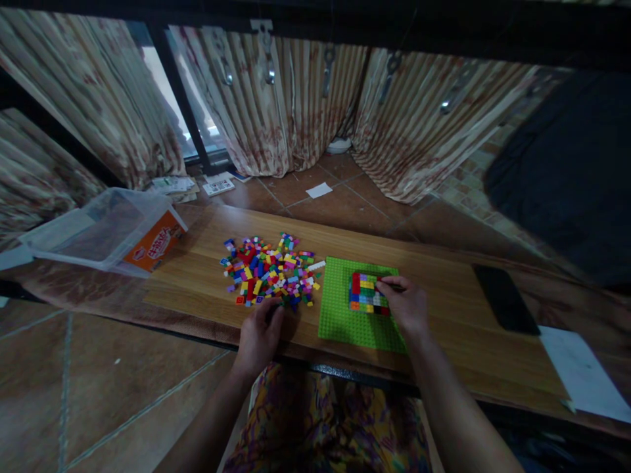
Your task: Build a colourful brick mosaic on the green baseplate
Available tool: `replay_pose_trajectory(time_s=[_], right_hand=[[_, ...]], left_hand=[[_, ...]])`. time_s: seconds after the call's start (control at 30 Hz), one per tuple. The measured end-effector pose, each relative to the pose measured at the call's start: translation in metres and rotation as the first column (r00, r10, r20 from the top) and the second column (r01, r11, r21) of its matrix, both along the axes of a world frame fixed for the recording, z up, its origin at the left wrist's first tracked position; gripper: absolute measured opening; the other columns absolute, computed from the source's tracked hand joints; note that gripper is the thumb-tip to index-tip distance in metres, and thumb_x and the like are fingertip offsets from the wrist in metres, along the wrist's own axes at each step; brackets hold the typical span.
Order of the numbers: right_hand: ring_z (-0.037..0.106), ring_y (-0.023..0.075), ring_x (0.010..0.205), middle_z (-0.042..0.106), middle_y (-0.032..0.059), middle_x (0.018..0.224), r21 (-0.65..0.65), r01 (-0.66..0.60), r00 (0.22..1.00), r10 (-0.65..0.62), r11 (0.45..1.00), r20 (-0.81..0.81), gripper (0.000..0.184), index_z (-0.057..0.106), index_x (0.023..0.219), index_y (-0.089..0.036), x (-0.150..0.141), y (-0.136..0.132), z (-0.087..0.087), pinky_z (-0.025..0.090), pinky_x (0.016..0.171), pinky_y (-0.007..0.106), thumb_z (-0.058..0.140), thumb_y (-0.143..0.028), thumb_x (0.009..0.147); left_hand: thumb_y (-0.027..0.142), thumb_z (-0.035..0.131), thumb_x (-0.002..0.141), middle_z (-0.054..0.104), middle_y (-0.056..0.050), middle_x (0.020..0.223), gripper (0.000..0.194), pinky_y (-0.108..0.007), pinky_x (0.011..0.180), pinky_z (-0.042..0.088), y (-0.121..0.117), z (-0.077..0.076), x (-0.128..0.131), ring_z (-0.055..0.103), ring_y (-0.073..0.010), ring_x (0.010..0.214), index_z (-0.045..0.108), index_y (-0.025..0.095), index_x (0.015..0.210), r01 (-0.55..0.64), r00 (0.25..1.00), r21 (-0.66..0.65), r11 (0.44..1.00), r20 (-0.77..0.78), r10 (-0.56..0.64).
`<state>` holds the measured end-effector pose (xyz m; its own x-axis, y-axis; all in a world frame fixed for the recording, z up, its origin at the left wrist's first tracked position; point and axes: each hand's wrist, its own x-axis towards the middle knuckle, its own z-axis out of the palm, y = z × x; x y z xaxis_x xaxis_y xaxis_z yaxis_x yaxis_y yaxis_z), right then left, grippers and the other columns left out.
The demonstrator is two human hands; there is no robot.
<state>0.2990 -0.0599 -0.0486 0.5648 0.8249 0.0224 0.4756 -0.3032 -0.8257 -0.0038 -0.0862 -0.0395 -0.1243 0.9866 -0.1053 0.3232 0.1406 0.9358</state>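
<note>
Left hand (259, 335): thumb and fingers curled toward each other at the near edge of the loose bricks (273, 269); from my feed I cannot tell whether a piece sits between the fingertips. The heap, many-coloured, spreads beyond this hand and left of the green baseplate (338, 328). On the baseplate, one brick build (363, 295), multicoloured, roughly rectangular. Right hand (409, 309): fingers bent together over the build's right side; I cannot tell if they are clamped on a brick. Containers, one: clear plastic box (113, 261), open-topped, orange label (155, 243) on its end, at the table's left end. Surface: wood-grain table (451, 315), with a flat black slab (505, 299) and a white sheet (582, 368) at its right. Room: tiled floor (123, 368), patterned curtains (286, 112) behind, a small paper (319, 190) on the tiles.
</note>
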Motion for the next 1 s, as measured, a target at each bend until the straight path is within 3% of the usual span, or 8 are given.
replay_pose_trajectory(time_s=[0.1,0.23,0.43,0.53,0.67,0.73,0.83,1.0], right_hand=[[0.064,0.0221,0.074,0.073,0.0082,0.082,0.129,0.067,0.995,-0.056,0.989,-0.082,0.032,0.073,0.083,-0.017,-0.007,-0.009,0.001,0.048,0.072,0.036,0.068,-0.045,0.069],[0.064,0.0205,0.075,0.072,0.0064,0.082,0.267,0.093,0.983,-0.047,0.959,-0.177,0.028,0.071,0.083,-0.018,-0.033,-0.032,0.011,0.049,0.074,0.035,0.066,-0.044,0.075],[0.064,0.0184,0.082,0.071,0.0036,0.088,0.241,-0.226,0.927,0.285,0.944,-0.244,0.019,0.071,0.089,-0.022,-0.096,-0.074,0.036,0.05,0.075,0.031,0.066,-0.039,0.082],[0.064,0.0169,0.081,0.07,0.0023,0.089,0.217,-0.344,0.863,0.398,0.914,-0.31,0.017,0.07,0.094,-0.024,-0.118,-0.087,0.044,0.052,0.073,0.029,0.066,-0.036,0.083],[0.066,0.0155,0.078,0.069,0.0013,0.092,0.217,-0.402,0.77,0.456,0.89,-0.446,0.02,0.068,0.1,-0.025,-0.128,-0.094,0.048,0.055,0.07,0.028,0.067,-0.035,0.084],[0.066,0.0144,0.073,0.068,0.0002,0.087,0.245,-0.405,0.754,0.473,0.881,-0.455,0.018,0.067,0.1,-0.025,-0.13,-0.096,0.049,0.056,0.068,0.027,0.068,-0.033,0.084],[0.065,0.0128,0.071,0.067,-0.0009,0.083,0.309,-0.379,0.792,0.478,0.872,-0.38,0.01,0.069,0.094,-0.024,-0.131,-0.096,0.053,0.054,0.066,0.025,0.067,-0.028,0.084],[0.064,0.013,0.079,0.069,-0.0006,0.086,0.354,-0.376,0.83,0.481,0.856,-0.281,0.008,0.071,0.092,-0.026,-0.128,-0.097,0.057,0.052,0.07,0.023,0.066,-0.025,0.085]], left_hand=[[0.035,0.069,0.075,0.066,-0.002,0.075,0.022,-0.025,0.067,0.043,-0.004,0.004,0.005,0.058,-0.0163,0.073,0.072,0.019,0.09,-0.042,0.981,-0.067,0.997,0.189,0.054],[0.036,0.075,0.07,0.063,0.0,0.071,0.025,-0.022,0.061,0.039,-0.018,0.014,0.019,0.051,-0.0111,0.065,0.073,0.016,0.086,-0.036,0.885,-0.208,0.977,0.447,0.128],[0.034,0.08,0.066,0.059,0.0,0.066,0.029,-0.02,0.057,0.038,-0.038,0.033,0.043,0.048,-0.0073,0.059,0.075,0.014,0.087,0.118,0.628,-0.367,0.923,0.748,0.217],[0.032,0.08,0.067,0.06,0.0,0.067,0.031,-0.019,0.058,0.039,-0.045,0.041,0.047,0.048,-0.0064,0.06,0.075,0.013,0.091,0.166,0.56,-0.355,0.92,0.802,0.209],[0.033,0.079,0.071,0.061,0.0,0.068,0.029,-0.018,0.062,0.04,-0.05,0.046,0.051,0.049,-0.0064,0.062,0.076,0.014,0.093,0.183,0.505,-0.31,0.933,0.844,0.181],[0.032,0.079,0.071,0.063,-0.001,0.07,0.028,-0.019,0.064,0.041,-0.053,0.046,0.053,0.05,-0.0063,0.064,0.076,0.015,0.093,0.176,0.493,-0.294,0.94,0.852,0.174],[0.031,0.08,0.07,0.066,-0.001,0.076,0.028,-0.019,0.064,0.042,-0.056,0.046,0.055,0.051,-0.0061,0.064,0.076,0.017,0.093,0.145,0.506,-0.268,0.953,0.847,0.161],[0.031,0.077,0.074,0.07,-0.003,0.091,0.026,-0.023,0.074,0.047,-0.06,0.055,0.051,0.059,-0.0108,0.077,0.075,0.019,0.097,0.114,0.661,-0.143,0.983,0.75,0.032]])
